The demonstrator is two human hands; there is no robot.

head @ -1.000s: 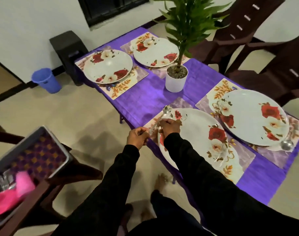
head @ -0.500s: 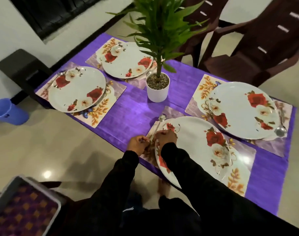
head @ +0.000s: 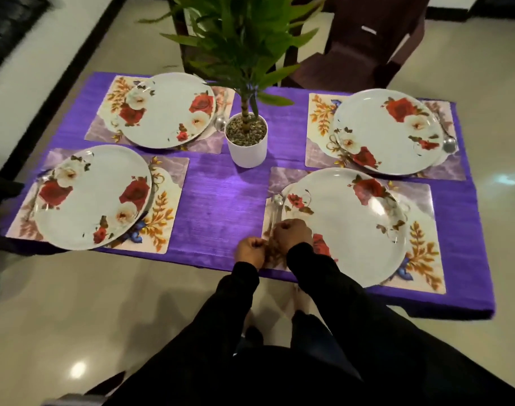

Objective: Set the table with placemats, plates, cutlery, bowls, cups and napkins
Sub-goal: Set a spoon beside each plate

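silver spoon [head: 277, 204] — slim, shiny — beside rose-patterned plate [head: 345, 227].

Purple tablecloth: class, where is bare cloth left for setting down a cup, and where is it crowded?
Bare tablecloth runs down the middle, between the near-left placemat and near-right placemat, in front of the plant pot. Crowded: plates nearly fill every mat, and both hands work by the spoon.

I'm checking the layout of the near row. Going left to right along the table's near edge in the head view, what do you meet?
Round white floral plate on its placemat → left hand → right hand → second white floral plate on its placemat.
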